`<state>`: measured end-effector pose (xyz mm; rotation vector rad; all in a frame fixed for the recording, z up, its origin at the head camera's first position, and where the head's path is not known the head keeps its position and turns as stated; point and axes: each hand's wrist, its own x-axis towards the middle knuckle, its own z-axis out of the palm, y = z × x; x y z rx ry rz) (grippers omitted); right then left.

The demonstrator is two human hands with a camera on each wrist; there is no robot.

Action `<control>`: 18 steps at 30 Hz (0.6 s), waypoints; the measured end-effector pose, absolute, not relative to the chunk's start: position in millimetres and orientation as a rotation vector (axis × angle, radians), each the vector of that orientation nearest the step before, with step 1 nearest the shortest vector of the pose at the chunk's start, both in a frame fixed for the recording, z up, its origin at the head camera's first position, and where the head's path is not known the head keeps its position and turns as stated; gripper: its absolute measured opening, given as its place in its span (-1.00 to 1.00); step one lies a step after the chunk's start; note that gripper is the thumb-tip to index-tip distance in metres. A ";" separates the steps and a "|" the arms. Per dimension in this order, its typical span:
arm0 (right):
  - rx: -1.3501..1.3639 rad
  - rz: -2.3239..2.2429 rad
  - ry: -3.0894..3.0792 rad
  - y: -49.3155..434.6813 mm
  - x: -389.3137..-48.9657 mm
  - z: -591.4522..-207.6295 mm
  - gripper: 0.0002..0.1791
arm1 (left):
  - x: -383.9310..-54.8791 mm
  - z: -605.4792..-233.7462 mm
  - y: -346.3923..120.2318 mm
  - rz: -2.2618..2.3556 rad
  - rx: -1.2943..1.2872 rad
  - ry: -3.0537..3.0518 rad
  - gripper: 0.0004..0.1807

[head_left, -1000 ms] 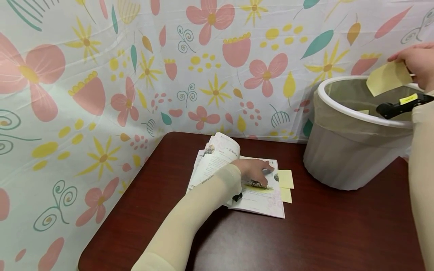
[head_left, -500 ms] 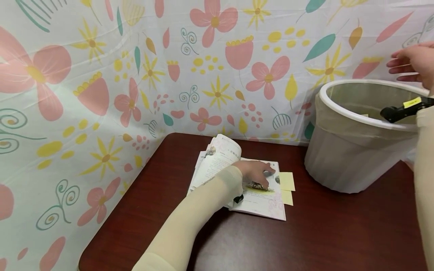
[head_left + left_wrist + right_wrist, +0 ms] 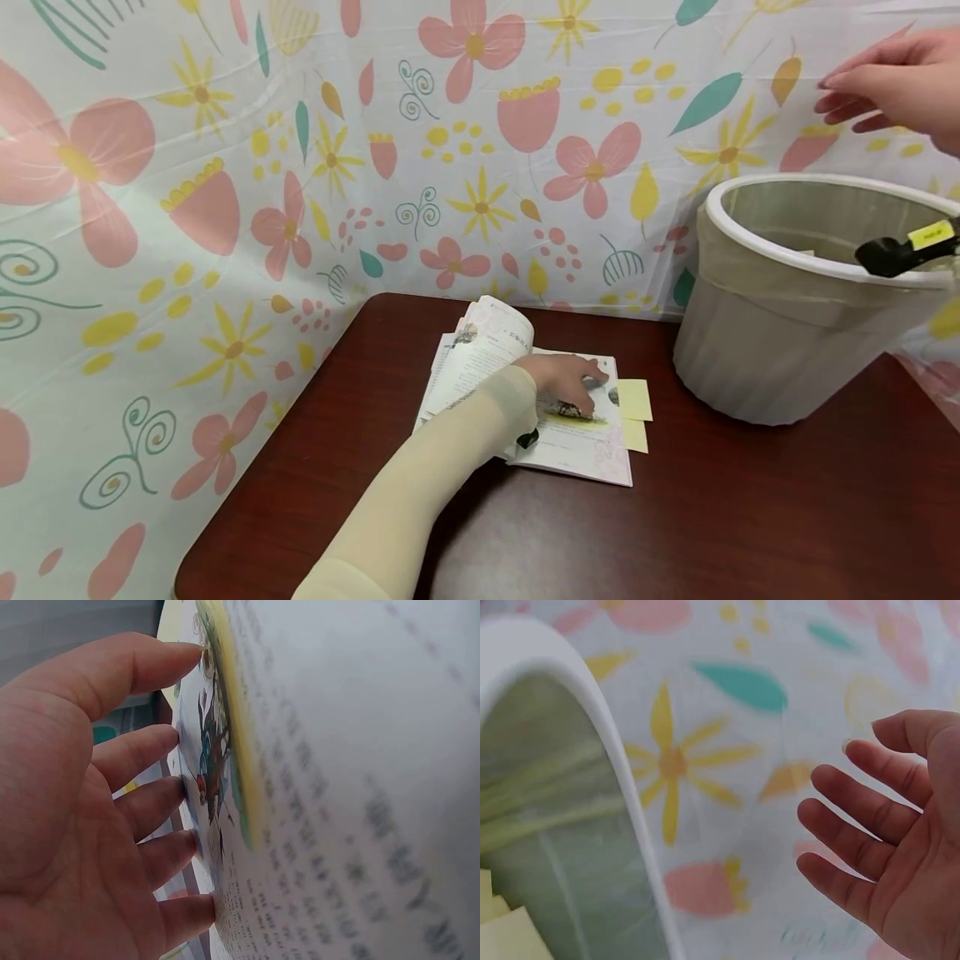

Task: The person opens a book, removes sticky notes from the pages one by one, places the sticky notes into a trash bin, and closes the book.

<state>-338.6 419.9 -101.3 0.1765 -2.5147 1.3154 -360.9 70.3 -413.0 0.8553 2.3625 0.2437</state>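
An open book (image 3: 570,454) lies on the table, its left pages curling up. My left hand (image 3: 562,379) rests on the right page with spread fingertips touching the picture; the left wrist view shows the hand (image 3: 97,810) against the illustrated page (image 3: 300,787). Two yellow sticky notes (image 3: 634,400) stick out from the book's right edge. My right hand (image 3: 896,87) hovers above the rim of a grey lined trash bin (image 3: 765,350), fingers loosely bent and holding nothing. In the right wrist view, yellow notes (image 3: 514,937) lie inside the bin, beside the empty right hand (image 3: 892,832).
The dark red wooden table (image 3: 712,517) carries the book at its middle and the bin at its back right. A flower-patterned curtain (image 3: 300,208) hangs behind and along the left side. A black wrist-camera mount (image 3: 900,250) shows in front of the bin.
The right hand has let go of a yellow sticky note over the bin, then moved slightly left and up. The left hand has stayed on the page.
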 end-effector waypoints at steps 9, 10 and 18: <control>0.450 0.701 -2.561 329.0 -284.6 -124.3 -0.85 | -360.5 -413.0 64.1 0.315 0.856 2.345 -0.18; 0.483 0.666 -2.547 320.7 -279.8 -130.6 -0.81 | -360.5 -412.7 63.7 0.313 0.855 2.343 -0.18; 0.857 0.383 -2.324 270.1 -244.4 -198.7 -0.69 | -358.7 -410.0 62.4 0.274 0.850 2.345 -0.18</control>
